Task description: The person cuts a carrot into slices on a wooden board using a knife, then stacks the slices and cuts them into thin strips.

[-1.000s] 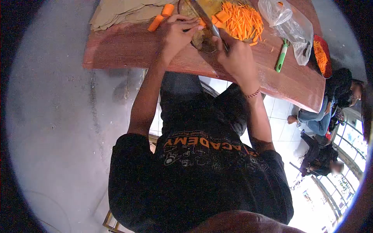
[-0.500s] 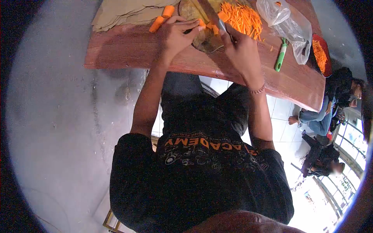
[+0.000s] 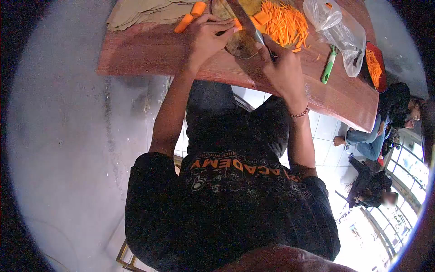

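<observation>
My left hand (image 3: 209, 40) is closed on a small carrot piece (image 3: 237, 24) at its fingertips, over the round cutting board (image 3: 242, 45). In my right hand (image 3: 283, 68) is a knife (image 3: 244, 19), its blade pointing up and to the left across the board. Carrot strips (image 3: 284, 25) lie heaped on the board right of the blade, with thicker pieces (image 3: 260, 18) at the heap's left edge. Two larger carrot chunks (image 3: 183, 23) rest beside my left hand.
Brown cardboard (image 3: 145, 13) lies on the wooden table (image 3: 136, 50) at the left. On the right are a green peeler (image 3: 328, 67), a clear plastic bag (image 3: 337, 27) and a red-rimmed tray (image 3: 383, 75) of shredded carrot. Two people (image 3: 374, 136) sit beyond the table.
The thicker carrot pieces near the blade have shifted right, against the heap. The knife and my right hand have moved slightly; my left hand stays at the carrot piece.
</observation>
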The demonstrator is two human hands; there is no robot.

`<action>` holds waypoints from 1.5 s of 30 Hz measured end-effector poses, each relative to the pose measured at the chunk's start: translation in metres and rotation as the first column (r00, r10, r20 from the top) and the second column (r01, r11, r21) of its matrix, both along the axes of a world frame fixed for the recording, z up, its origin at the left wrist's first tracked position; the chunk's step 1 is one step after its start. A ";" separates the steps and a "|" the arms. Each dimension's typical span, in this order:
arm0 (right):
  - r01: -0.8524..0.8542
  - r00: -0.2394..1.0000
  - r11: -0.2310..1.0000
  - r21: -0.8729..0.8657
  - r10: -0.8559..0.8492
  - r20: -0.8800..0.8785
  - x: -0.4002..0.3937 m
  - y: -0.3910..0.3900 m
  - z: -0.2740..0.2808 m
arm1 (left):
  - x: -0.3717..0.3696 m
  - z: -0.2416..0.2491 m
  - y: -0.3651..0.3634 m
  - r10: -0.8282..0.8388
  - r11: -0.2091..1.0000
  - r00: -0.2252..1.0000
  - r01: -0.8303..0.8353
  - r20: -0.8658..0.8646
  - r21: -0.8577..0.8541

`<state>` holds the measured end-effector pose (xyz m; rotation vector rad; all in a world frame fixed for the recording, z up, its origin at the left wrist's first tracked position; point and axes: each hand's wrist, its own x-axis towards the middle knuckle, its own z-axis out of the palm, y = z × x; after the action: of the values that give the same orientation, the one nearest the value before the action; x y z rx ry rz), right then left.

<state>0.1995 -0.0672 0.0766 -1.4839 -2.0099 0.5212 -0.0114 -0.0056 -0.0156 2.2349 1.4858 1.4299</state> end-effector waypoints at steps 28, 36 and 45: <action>-0.038 0.999 0.996 0.081 0.036 0.029 -0.021 0.040 -0.010 | -0.001 0.005 -0.002 0.047 0.999 0.996 -0.045 -0.080 0.030; -0.002 1.000 0.999 -0.039 0.001 -0.011 -0.002 0.011 0.008 | 0.002 0.005 -0.004 0.038 0.997 0.996 -0.032 -0.078 0.073; 0.018 0.999 0.996 -0.082 -0.016 0.029 -0.001 0.004 0.010 | 0.001 0.007 -0.005 0.008 1.000 1.000 -0.007 -0.020 0.019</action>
<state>0.1984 -0.0636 0.0863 -1.5647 -2.0177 0.5849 -0.0108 -0.0104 -0.0087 2.2631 1.4944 1.4342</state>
